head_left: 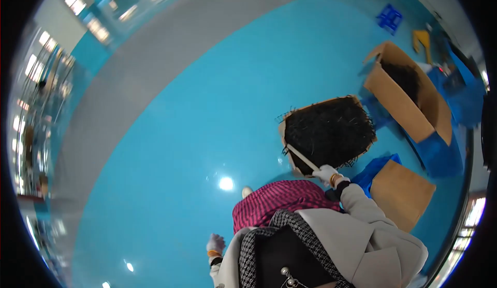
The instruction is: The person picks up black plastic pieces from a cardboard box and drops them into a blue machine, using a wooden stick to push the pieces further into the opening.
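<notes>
Head view. Right hand (326,174): white-gloved, yellow band at the wrist; fingers closed around the near end of a pale strip (304,157). Strip: narrow, straight, slanting up and left across the near left corner of the box (282,132); whether its far end touches the contents cannot be told. Box: brown, open-topped, on the floor (207,106), ahead of the person and slightly right; filled with thin black pieces (331,130), some poking past the rim. Left hand (216,244): gloved, orange band at the wrist, low at the person's left side, well apart from the box; spread of the fingers cannot be told.

Surroundings, right side: large carton (396,104), open, black material inside, on blue crates (440,159); brown panel (404,195) beside blue plastic (368,175); blue stool (389,19), farther off; yellow object (422,40), near the stool. Floor: glossy blue, with a curved grey band (129,65).
</notes>
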Action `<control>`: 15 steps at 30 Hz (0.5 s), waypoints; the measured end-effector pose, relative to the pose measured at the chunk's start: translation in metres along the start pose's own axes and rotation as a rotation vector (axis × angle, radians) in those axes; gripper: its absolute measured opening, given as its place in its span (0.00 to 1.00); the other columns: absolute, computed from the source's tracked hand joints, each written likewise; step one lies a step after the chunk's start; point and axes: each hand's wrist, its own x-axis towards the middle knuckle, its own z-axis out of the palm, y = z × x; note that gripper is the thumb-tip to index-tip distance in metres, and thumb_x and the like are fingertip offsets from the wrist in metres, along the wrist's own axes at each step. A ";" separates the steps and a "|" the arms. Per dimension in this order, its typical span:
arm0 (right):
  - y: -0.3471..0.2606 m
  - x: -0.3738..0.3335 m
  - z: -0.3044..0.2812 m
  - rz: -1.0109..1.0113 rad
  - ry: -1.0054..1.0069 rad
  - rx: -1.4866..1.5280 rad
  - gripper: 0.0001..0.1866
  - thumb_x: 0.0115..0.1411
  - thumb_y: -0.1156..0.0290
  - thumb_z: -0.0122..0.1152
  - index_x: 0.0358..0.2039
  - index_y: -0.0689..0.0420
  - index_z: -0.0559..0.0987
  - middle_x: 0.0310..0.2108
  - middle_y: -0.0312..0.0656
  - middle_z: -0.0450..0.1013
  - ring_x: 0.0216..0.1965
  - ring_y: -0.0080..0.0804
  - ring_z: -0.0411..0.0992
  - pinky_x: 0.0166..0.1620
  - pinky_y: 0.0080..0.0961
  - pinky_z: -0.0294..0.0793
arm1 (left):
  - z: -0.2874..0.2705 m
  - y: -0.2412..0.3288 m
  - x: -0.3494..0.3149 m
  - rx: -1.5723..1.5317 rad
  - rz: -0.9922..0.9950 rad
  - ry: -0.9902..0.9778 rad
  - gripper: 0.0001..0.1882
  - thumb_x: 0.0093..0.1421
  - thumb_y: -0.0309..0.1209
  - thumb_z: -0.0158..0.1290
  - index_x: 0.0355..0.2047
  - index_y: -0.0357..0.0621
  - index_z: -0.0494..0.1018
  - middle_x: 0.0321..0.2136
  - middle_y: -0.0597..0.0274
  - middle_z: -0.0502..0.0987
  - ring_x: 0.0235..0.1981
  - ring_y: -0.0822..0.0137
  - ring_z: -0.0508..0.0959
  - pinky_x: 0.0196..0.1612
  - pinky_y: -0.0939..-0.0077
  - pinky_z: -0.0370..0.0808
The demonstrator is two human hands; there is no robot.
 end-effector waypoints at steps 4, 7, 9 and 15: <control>0.010 -0.004 0.019 0.285 0.039 0.203 0.22 0.58 0.53 0.63 0.34 0.64 0.80 0.22 0.42 0.76 0.20 0.34 0.76 0.24 0.33 0.78 | -0.044 0.196 -0.061 0.132 0.373 0.405 0.15 0.67 0.46 0.50 0.42 0.52 0.77 0.35 0.65 0.76 0.33 0.64 0.72 0.37 0.65 0.68; 0.036 -0.012 0.021 0.412 0.222 0.435 0.23 0.57 0.51 0.63 0.30 0.63 0.81 0.22 0.43 0.77 0.21 0.35 0.78 0.24 0.33 0.79 | 0.056 0.340 -0.068 0.332 0.566 0.464 0.17 0.68 0.49 0.49 0.37 0.50 0.78 0.24 0.64 0.76 0.21 0.65 0.71 0.24 0.68 0.69; -0.018 0.029 0.018 0.344 0.160 0.465 0.23 0.57 0.51 0.63 0.28 0.62 0.81 0.21 0.43 0.77 0.21 0.35 0.77 0.24 0.33 0.79 | 0.012 0.422 -0.070 0.321 0.851 0.198 0.21 0.67 0.53 0.50 0.34 0.48 0.76 0.18 0.65 0.71 0.17 0.68 0.69 0.18 0.73 0.62; -0.038 0.101 -0.036 0.455 0.202 0.532 0.20 0.58 0.55 0.64 0.23 0.61 0.79 0.18 0.40 0.74 0.19 0.33 0.74 0.22 0.30 0.73 | 0.263 0.527 -0.021 0.505 0.417 0.375 0.17 0.65 0.49 0.50 0.32 0.49 0.74 0.22 0.60 0.77 0.19 0.61 0.72 0.19 0.65 0.66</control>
